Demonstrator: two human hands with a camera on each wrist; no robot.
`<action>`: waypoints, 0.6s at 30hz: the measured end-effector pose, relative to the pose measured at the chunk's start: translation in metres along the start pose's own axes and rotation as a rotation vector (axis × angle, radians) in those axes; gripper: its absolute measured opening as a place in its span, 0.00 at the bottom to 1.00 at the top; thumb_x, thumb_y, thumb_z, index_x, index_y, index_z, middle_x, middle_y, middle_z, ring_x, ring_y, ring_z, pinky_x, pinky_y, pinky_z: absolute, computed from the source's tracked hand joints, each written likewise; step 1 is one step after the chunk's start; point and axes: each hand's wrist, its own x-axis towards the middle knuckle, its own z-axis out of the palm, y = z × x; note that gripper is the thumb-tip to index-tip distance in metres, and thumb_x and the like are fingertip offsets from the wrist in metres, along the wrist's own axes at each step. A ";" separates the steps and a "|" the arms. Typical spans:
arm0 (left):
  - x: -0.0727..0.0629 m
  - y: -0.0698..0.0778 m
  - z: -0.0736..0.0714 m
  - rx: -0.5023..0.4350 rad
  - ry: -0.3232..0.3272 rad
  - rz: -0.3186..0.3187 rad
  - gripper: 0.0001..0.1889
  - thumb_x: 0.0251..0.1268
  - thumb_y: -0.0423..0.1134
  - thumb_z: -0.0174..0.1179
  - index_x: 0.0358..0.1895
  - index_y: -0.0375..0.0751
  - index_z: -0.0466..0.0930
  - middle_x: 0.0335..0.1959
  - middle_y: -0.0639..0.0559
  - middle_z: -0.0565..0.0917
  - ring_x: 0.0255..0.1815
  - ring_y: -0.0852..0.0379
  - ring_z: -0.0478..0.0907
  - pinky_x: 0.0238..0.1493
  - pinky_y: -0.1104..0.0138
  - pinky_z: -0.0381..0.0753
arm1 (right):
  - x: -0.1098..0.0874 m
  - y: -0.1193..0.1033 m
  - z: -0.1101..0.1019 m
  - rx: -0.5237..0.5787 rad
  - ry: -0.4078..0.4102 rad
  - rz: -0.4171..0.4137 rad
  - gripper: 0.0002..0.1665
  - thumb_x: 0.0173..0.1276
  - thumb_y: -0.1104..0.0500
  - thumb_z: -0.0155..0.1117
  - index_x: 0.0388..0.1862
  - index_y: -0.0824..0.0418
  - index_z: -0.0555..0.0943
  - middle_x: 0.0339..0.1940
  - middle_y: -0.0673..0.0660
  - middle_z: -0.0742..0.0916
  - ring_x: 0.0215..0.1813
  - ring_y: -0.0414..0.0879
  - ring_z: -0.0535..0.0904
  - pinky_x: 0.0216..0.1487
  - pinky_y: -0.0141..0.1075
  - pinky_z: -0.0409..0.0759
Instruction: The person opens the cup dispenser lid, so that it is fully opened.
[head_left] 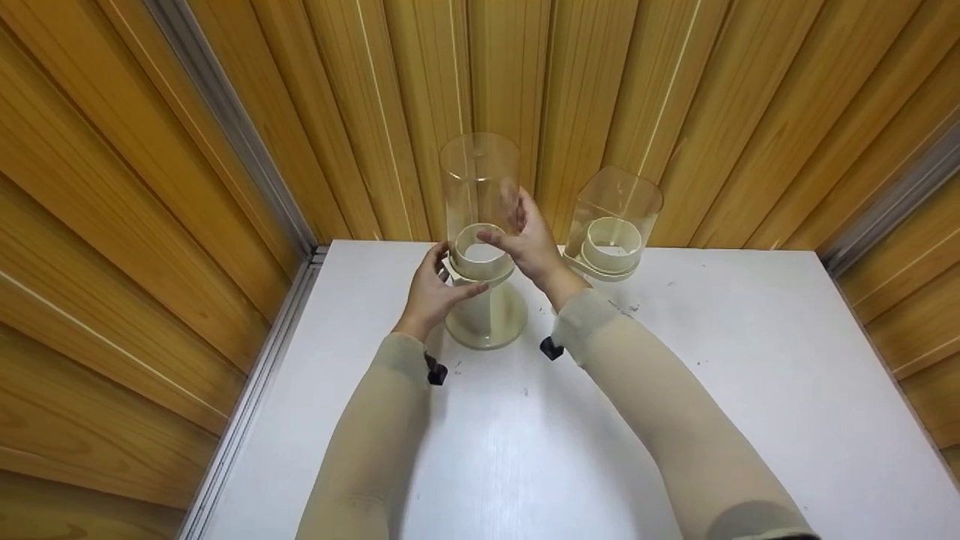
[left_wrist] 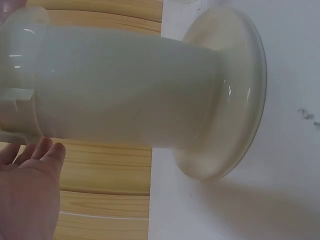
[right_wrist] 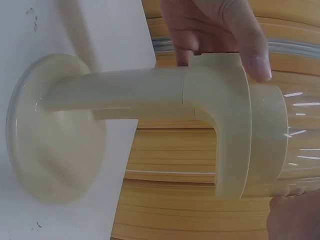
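Observation:
A cream plastic stand [head_left: 486, 326] with a round base and a ring-shaped top stands upright on the white table. A tall clear cylinder [head_left: 478, 161] rises from its top, with a cream collar [head_left: 480, 266] showing at its lower end. My left hand [head_left: 433, 294] grips the stand's top from the left, thumb across the front. Higher up on the right, my right hand [head_left: 532, 244] holds the clear cylinder, its thumb in front and fingers on the far side. The left wrist view shows the stand's thick column [left_wrist: 125, 82]; fingertips lie beside its upper end.
To the right, by the back edge, is a second cream piece [head_left: 613, 251] with a shorter clear container [head_left: 619, 195]. The white table [head_left: 487, 450] meets slatted wooden walls [head_left: 585, 90] at the back and sides. A metal rail [head_left: 259, 390] runs along the left edge.

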 end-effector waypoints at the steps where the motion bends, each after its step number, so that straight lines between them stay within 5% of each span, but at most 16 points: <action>1: 0.000 0.000 0.000 0.013 0.000 -0.003 0.62 0.54 0.43 0.91 0.90 0.40 0.60 0.92 0.41 0.65 0.94 0.37 0.60 0.94 0.50 0.66 | 0.001 0.000 0.000 -0.010 -0.008 -0.004 0.97 0.34 0.18 0.87 0.94 0.64 0.54 0.95 0.65 0.64 0.97 0.58 0.56 0.99 0.49 0.53; 7: 0.001 0.001 -0.002 0.056 -0.003 -0.032 0.58 0.52 0.45 0.92 0.87 0.44 0.69 0.88 0.43 0.72 0.91 0.37 0.66 0.92 0.49 0.70 | -0.001 0.000 -0.001 -0.092 -0.004 -0.039 0.83 0.39 0.18 0.85 0.86 0.64 0.69 0.85 0.66 0.79 0.90 0.61 0.71 0.94 0.49 0.67; 18: -0.007 -0.003 -0.005 0.035 -0.038 -0.035 0.59 0.53 0.47 0.92 0.89 0.50 0.67 0.89 0.47 0.71 0.92 0.40 0.65 0.93 0.49 0.67 | -0.014 -0.001 0.003 -0.111 0.006 0.000 0.88 0.40 0.18 0.84 0.92 0.62 0.62 0.89 0.63 0.75 0.93 0.55 0.66 0.96 0.45 0.63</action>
